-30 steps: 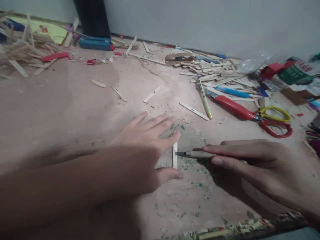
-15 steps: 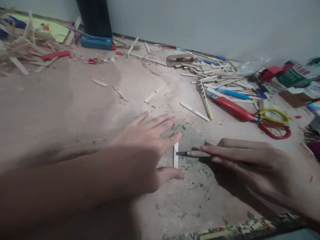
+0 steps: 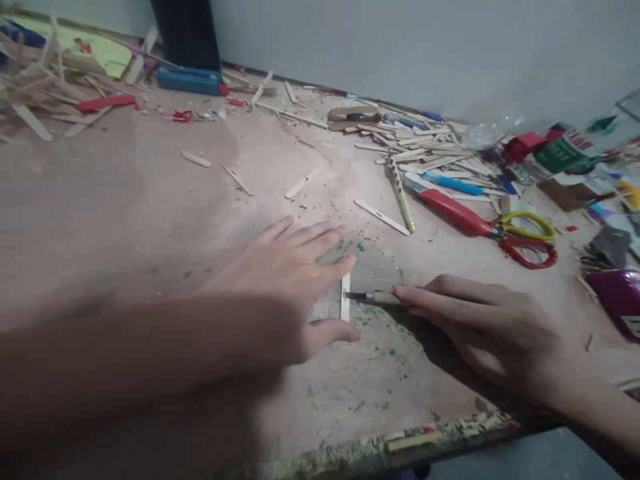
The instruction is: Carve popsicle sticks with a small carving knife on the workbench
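Wood shavings [image 3: 345, 459] lie thick along the near edge of the worktop [image 3: 125, 213], with a grey surface below at the right. The worktop is pinkish brown, scuffed, and dotted with green flecks [image 3: 373, 311] around the cutting spot. The left hand [image 3: 293, 277] lies spread over it, its grip open and flat, a finger and the thumb at either end of a small wooden stick [image 3: 345, 305]. From the right, the right hand [image 3: 480, 320] has its grip closed on the wooden handle of a carving knife [image 3: 384, 298], whose dark blade meets the stick near its middle. Purple packaging [image 3: 617, 300] sits at the far right. Beyond the hands are scissors [image 3: 496, 231] with red and yellow handles, a yellow pencil [image 3: 401, 195], and a few loose sticks. Farther back, a heap of sticks [image 3: 435, 150] lies at the right, and another jumble [image 3: 45, 93] at the left. Behind, a black upright [image 3: 187, 33] with a blue base [image 3: 189, 81] stands against a plain, dimly lit grey wall [image 3: 400, 47].
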`<action>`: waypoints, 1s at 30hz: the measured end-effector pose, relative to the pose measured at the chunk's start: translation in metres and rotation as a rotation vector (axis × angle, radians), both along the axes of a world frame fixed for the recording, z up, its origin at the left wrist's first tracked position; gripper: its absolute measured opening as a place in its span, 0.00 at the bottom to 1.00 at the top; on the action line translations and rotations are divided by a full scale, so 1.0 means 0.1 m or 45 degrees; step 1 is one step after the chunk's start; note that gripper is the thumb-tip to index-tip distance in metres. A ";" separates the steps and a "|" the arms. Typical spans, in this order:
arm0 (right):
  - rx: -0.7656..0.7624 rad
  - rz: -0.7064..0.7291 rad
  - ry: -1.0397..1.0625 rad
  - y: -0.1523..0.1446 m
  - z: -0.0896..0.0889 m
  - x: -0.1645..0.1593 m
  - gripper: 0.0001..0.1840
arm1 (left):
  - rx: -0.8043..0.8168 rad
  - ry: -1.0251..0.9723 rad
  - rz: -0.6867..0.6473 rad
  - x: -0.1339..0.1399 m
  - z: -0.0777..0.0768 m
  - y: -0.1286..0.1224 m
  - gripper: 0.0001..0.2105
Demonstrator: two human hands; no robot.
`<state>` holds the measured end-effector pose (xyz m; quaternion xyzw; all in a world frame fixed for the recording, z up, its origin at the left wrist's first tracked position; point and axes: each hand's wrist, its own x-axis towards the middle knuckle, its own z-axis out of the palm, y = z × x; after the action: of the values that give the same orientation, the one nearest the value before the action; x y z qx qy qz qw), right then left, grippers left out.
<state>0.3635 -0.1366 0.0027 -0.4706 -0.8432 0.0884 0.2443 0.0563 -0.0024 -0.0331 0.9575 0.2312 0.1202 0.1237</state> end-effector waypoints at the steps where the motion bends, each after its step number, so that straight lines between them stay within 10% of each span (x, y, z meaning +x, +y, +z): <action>1: 0.000 0.008 0.009 0.00 0.01 0.00 0.24 | 0.001 0.002 -0.005 -0.01 0.00 0.00 0.44; 19: -0.539 -0.067 0.259 0.34 0.25 0.14 0.15 | 0.134 -0.186 -0.031 -0.08 -0.09 -0.04 0.44; 30: -0.749 -0.018 0.320 0.57 0.31 0.14 0.13 | 0.032 0.000 -0.147 -0.10 0.21 0.03 0.42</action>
<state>0.3776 -0.0791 0.0334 -0.5125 -0.7413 0.3842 0.2005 0.0463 0.0003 -0.0118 0.9707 0.1739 0.1159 0.1184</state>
